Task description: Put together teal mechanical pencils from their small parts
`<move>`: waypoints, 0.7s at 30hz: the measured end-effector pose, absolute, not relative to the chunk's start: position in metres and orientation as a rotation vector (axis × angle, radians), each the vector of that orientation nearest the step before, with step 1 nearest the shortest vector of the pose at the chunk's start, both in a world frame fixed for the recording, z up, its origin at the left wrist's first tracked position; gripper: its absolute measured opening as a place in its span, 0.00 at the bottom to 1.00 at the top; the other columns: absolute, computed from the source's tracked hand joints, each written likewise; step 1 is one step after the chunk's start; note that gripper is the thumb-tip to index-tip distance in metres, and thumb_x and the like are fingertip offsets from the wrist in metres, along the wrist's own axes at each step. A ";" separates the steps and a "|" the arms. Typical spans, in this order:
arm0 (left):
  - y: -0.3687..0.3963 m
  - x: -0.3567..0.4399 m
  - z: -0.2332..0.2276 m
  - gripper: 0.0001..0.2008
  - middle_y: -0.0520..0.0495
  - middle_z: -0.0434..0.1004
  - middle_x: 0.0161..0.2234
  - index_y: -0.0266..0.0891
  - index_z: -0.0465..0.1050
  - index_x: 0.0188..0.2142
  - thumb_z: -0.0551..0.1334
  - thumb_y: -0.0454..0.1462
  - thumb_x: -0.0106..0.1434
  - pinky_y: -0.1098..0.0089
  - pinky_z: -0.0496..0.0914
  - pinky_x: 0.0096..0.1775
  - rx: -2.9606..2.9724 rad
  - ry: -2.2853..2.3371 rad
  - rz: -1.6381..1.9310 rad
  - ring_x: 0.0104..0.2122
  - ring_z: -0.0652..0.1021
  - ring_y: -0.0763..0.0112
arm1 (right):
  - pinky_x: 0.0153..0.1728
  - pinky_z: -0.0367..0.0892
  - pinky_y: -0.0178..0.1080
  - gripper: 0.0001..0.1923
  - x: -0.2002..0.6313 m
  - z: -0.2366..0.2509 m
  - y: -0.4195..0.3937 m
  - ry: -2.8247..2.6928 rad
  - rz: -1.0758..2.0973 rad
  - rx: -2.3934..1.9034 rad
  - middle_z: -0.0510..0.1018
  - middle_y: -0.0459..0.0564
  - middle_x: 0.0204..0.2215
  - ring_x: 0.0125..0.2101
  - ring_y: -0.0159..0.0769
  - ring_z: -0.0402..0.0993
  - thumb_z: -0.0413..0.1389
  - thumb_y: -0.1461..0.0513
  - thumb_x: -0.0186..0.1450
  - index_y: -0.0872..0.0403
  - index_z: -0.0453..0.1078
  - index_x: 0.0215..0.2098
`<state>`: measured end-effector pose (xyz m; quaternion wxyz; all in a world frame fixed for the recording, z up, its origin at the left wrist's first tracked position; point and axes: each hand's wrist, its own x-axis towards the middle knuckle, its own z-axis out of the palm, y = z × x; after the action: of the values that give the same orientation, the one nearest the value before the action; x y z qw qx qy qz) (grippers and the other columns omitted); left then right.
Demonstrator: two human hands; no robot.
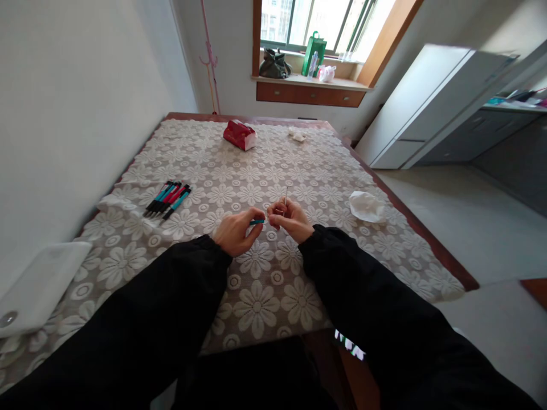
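Pen parts were held between both hands above the lace-covered desk (299, 296); a short teal barrel piece (257, 221) was pinched in the fingers of the left hand (234, 232), and a thin pale rod, likely the refill (285, 196), was gripped upright by the fingers of the right hand (289, 219), the two hands almost touching. Both pieces were judged light and stiff; the rod was thought slender enough to bend or slip, so a grip low on its shaft, close to the barrel, seemed wise. A bundle of red and teal pens (168, 199) lay loose on the desk to the left, beside a white cloth; no container could be seen around them. A red tissue pack (239, 135) rested farther off, with white tissue showing at its open end; a crumpled tissue (366, 206) lay to the right.
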<state>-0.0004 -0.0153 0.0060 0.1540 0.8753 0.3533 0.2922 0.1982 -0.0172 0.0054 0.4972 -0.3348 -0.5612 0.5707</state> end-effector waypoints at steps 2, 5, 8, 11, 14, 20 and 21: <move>-0.015 0.001 0.005 0.09 0.49 0.80 0.36 0.41 0.68 0.46 0.57 0.41 0.69 0.71 0.67 0.33 2.511 0.993 0.839 0.32 0.80 0.68 | 0.21 0.59 0.32 0.25 0.193 0.005 -0.020 -1.348 1.386 -0.785 0.70 0.39 0.28 0.23 0.26 0.65 0.64 0.57 0.57 0.49 0.48 0.29; -0.014 0.001 0.004 0.09 0.50 0.80 0.33 0.41 0.70 0.44 0.56 0.42 0.71 0.72 0.66 0.30 2.488 1.011 0.829 0.29 0.78 0.71 | 0.21 0.58 0.32 0.24 0.190 0.003 -0.022 -1.382 1.338 -0.798 0.69 0.39 0.27 0.21 0.24 0.62 0.64 0.56 0.57 0.49 0.48 0.28; -0.014 0.001 0.004 0.10 0.51 0.80 0.31 0.41 0.72 0.42 0.56 0.43 0.71 0.73 0.65 0.30 2.495 1.048 0.845 0.27 0.78 0.72 | 0.22 0.56 0.32 0.23 0.188 0.003 -0.023 -1.409 1.263 -0.834 0.68 0.39 0.27 0.22 0.24 0.60 0.64 0.56 0.57 0.50 0.50 0.28; -0.014 0.002 0.005 0.11 0.51 0.79 0.30 0.41 0.74 0.41 0.57 0.44 0.70 0.73 0.65 0.30 2.518 1.066 0.910 0.27 0.77 0.72 | 0.24 0.56 0.33 0.22 0.188 0.002 -0.023 -1.416 1.211 -0.883 0.68 0.40 0.27 0.24 0.26 0.60 0.63 0.58 0.57 0.49 0.50 0.28; -0.014 0.001 0.005 0.11 0.51 0.80 0.30 0.41 0.75 0.41 0.57 0.43 0.69 0.73 0.66 0.31 2.554 1.067 0.939 0.27 0.77 0.73 | 0.29 0.58 0.34 0.20 0.188 0.003 -0.023 -1.447 1.169 -0.917 0.69 0.40 0.26 0.27 0.28 0.62 0.61 0.59 0.56 0.49 0.49 0.27; -0.013 0.000 0.005 0.10 0.51 0.80 0.31 0.40 0.75 0.41 0.58 0.42 0.69 0.74 0.66 0.31 2.577 0.998 0.946 0.26 0.76 0.74 | 0.28 0.56 0.35 0.20 0.190 0.004 -0.022 -1.487 1.150 -0.954 0.68 0.40 0.26 0.25 0.27 0.59 0.61 0.60 0.56 0.50 0.50 0.27; -0.013 0.000 0.005 0.10 0.51 0.80 0.31 0.40 0.75 0.41 0.58 0.42 0.69 0.74 0.66 0.30 2.578 0.989 0.943 0.26 0.76 0.74 | 0.27 0.55 0.34 0.20 0.190 0.004 -0.022 -1.484 1.159 -0.950 0.68 0.39 0.26 0.25 0.27 0.59 0.62 0.59 0.56 0.50 0.50 0.27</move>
<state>0.0002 -0.0132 0.0055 0.1115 0.8781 0.3367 0.3212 0.1895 -0.0221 0.0041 0.4935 -0.3917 -0.6120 0.4780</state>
